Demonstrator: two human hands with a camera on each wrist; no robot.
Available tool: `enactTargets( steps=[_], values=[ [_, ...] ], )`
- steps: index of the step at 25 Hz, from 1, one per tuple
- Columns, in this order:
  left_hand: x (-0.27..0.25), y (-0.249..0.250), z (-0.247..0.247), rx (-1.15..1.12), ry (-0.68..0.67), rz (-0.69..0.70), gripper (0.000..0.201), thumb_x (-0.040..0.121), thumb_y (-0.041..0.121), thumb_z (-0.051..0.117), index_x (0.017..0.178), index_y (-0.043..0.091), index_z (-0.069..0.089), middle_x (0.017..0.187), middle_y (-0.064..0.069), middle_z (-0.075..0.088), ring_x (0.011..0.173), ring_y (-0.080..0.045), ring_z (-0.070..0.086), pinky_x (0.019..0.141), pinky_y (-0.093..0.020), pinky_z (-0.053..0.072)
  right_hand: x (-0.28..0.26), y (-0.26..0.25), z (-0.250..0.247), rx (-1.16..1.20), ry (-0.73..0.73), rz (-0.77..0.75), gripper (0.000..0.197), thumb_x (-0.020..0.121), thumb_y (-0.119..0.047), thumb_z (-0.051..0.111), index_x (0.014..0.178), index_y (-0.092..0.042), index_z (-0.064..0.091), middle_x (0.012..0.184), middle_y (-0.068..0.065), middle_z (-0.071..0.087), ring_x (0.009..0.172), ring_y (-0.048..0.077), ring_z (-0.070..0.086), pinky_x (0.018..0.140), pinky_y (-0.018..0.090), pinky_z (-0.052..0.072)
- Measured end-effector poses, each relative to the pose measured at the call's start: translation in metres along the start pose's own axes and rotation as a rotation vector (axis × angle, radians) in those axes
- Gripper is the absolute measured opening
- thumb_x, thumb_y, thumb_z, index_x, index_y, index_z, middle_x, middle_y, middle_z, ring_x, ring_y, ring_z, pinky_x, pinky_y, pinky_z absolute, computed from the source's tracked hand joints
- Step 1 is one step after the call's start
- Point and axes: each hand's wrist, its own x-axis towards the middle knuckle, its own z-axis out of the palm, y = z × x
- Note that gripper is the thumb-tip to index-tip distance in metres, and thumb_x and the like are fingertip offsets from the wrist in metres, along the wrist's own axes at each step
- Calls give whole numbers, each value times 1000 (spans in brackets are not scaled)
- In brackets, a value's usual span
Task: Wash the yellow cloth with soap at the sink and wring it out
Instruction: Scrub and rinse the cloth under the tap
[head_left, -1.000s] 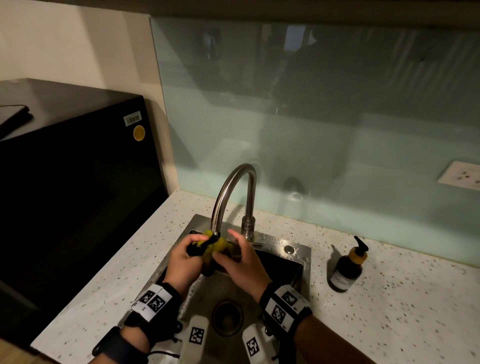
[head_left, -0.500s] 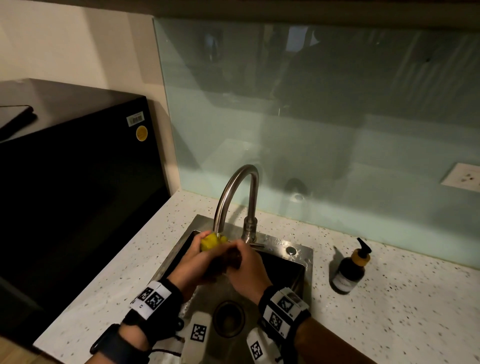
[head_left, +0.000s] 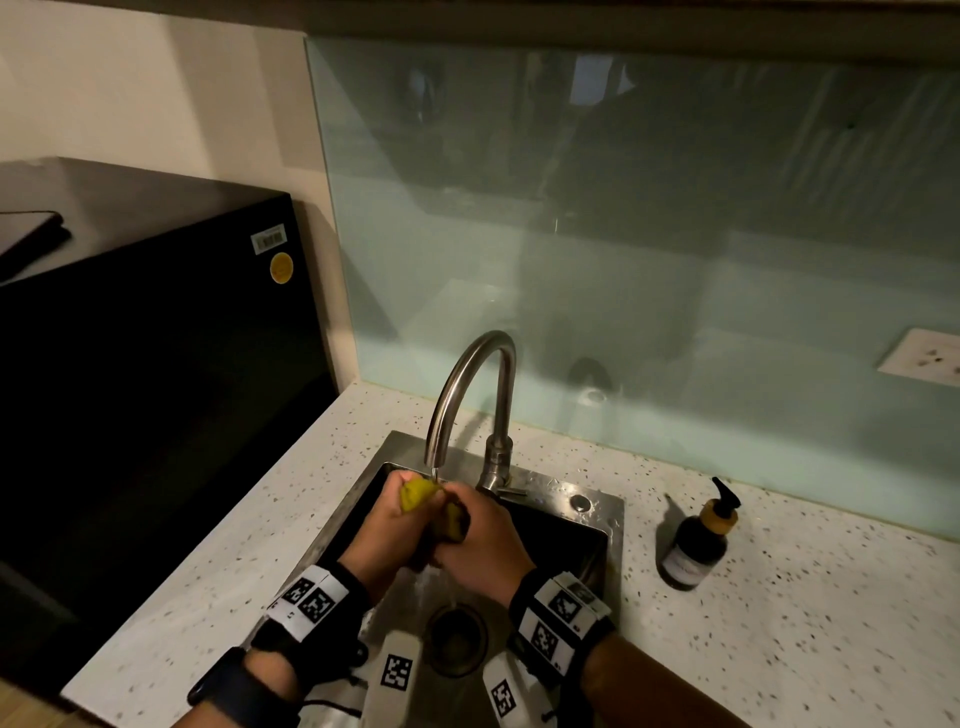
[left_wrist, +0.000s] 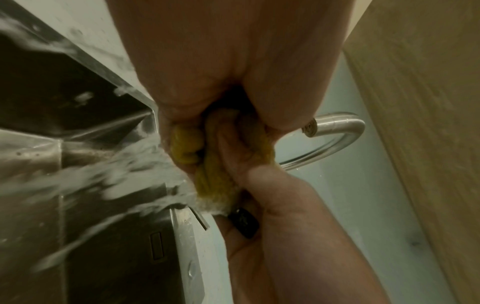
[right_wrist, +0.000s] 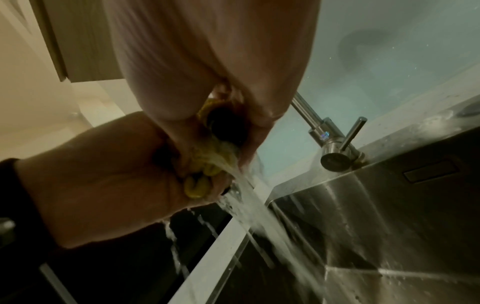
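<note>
Both hands (head_left: 441, 535) wring yellow cloth (head_left: 418, 493) upright

Head above; wrists underneath, close.

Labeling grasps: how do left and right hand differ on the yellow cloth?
In the head view the left hand sits nearer the spout, with a bright end of the yellow cloth bulging above it; the right hand sits closer to the faucet base, covering the cloth's darker end. Both grip the cloth, squeezing water into the sink.
</note>
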Motion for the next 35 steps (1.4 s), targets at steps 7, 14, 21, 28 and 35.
enactTargets(
  steps=[7, 14, 21, 28, 35],
  values=[
    [1, -6, -9, -28, 27, -28, 68, 74, 44, 80, 130, 37, 42, 125, -10, 59, 105, -33, 67, 69, -49, 64, 5, -1, -7, -69, 125, -115, 24, 90, -19, 67, 114, -21, 62, 89, -19, 60, 80, -12, 58, 82, 19, 56],
    [1, -9, -10, -90, 100, 65, 50, 67, 55, 83, 106, 31, 62, 111, -19, 70, 100, -39, 71, 81, -58, 60, 2, 12, -7, 89, -53, -75, 82, 67, -27, 87, 136, -31, 43, 119, -21, 55, 105, -7, 56, 81, 4, 46],
    [11, -7, -20, -138, 167, 39, 58, 66, 47, 90, 109, 23, 60, 110, -16, 70, 100, -38, 71, 82, -62, 59, 2, 14, -17, 10, 82, -109, 25, 72, -28, 85, 82, -33, 62, 73, -18, 62, 69, -13, 57, 62, 6, 42],
    [18, -9, -25, -207, 195, 43, 27, 97, 27, 62, 115, 7, 62, 111, -29, 70, 105, -46, 68, 97, -60, 53, 0, 22, -8, 34, -26, -21, 53, 73, -57, 76, 112, -34, 47, 111, -10, 56, 96, -2, 56, 73, 10, 44],
    [11, 0, -28, -183, 106, 179, 35, 103, 24, 49, 111, -3, 68, 105, -30, 72, 97, -39, 70, 92, -47, 54, 5, 14, -13, 560, 40, 143, 28, 73, -27, 85, 95, -20, 68, 99, 2, 74, 94, 19, 70, 76, 31, 59]
  ],
)
